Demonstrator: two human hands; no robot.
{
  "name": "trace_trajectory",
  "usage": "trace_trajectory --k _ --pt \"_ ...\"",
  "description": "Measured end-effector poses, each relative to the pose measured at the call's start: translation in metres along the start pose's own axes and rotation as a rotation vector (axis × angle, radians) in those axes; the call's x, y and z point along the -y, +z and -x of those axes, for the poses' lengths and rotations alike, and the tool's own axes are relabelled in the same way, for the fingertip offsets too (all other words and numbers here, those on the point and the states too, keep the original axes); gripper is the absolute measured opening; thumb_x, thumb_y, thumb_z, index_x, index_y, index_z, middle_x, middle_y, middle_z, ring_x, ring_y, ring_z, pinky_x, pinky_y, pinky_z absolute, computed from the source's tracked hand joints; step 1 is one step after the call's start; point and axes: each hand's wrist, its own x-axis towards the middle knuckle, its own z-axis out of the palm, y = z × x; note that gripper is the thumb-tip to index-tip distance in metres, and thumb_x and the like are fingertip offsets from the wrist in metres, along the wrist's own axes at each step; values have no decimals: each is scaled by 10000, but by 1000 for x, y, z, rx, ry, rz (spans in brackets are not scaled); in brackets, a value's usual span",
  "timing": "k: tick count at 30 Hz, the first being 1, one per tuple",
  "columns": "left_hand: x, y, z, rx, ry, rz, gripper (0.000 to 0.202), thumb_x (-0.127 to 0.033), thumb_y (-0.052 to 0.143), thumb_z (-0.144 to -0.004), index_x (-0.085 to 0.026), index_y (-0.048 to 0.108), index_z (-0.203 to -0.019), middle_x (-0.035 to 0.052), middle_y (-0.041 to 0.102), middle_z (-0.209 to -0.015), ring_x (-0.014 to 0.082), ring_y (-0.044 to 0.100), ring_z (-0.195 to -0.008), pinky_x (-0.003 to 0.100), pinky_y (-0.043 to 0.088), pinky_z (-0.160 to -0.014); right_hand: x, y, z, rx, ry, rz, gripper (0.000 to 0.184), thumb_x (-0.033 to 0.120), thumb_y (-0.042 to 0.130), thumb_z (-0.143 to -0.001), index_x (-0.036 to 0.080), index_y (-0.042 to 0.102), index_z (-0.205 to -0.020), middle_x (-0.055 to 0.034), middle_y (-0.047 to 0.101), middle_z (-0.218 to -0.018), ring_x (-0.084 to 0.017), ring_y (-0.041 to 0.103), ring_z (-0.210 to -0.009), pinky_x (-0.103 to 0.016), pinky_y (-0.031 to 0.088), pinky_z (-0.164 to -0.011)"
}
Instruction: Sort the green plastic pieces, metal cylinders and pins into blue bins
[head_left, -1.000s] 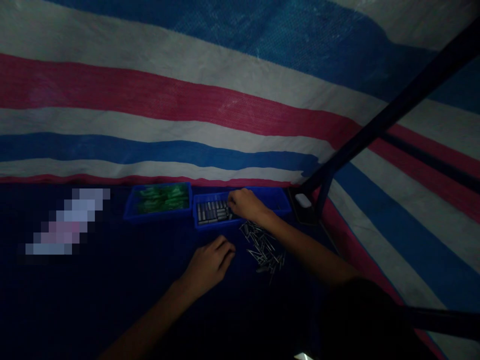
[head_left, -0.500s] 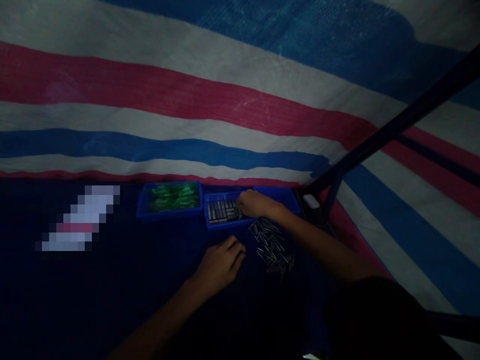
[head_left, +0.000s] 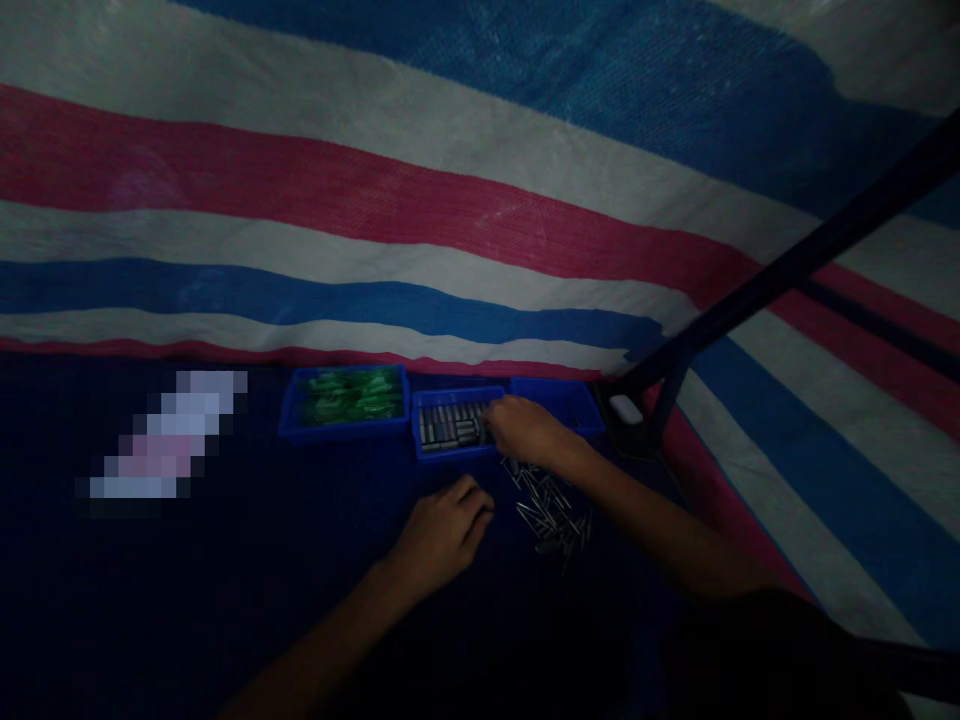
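My right hand (head_left: 526,432) reaches over the right end of a blue bin (head_left: 456,456). Its fingers are bent together with the tips down among short grey metal cylinders (head_left: 450,428) set in rows; what they pinch, if anything, is hidden. Nearer to me, my left hand (head_left: 448,522) rests low over the dark table with its fingers curled in. I cannot make out whether anything is between them. A loose pile of thin metal pins (head_left: 551,510) lies between my left hand and my right forearm, with a few thicker grey pieces among them.
To the left stands a blue bin of green pieces (head_left: 349,395). Another blue bin (head_left: 574,405) sits behind my right hand, beside a small white object (head_left: 625,409). A pixelated patch covers something at far left. Striped sheeting and a dark bar (head_left: 780,270) bound the table.
My right hand has shifted slightly right along the bin, showing more of the metal cylinders. My left hand has stayed almost still. The whole view has moved a little.
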Motion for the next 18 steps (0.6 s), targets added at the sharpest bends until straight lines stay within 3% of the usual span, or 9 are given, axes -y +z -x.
trace_trajectory --k 3,8,12,18 --pt "0 0 0 0 -5 0 176 -233 390 -887 -208 552 -951 9 549 -936 133 584 -803 272 484 -707 1 4 6 13 -9 -53 213 63 466 -744 134 657 -806 -96 663 -824 -190 569 -841 -296 335 -703" --pt "0 0 0 14 -14 -2 185 -231 388 -888 -213 558 -959 9 550 -934 126 582 -797 258 479 -700 -3 8 6 -55 -110 -320 396 -9 413 -719 239 637 -931 -1 640 -910 -161 497 -920 -303 273 -753" --pt "0 0 0 17 -21 -4 179 -234 391 -887 -219 557 -953 5 551 -938 124 583 -797 253 476 -700 -14 13 3 -237 -10 -138 343 13 458 -705 161 620 -969 -73 604 -957 -208 442 -941 -315 249 -721" --pt "-1 0 -1 21 -28 5 182 -238 385 -889 -217 553 -957 5 552 -940 132 584 -803 265 480 -697 -20 25 2 -230 -52 15 284 44 523 -689 185 656 -898 -77 585 -940 -244 382 -974 -319 221 -681"
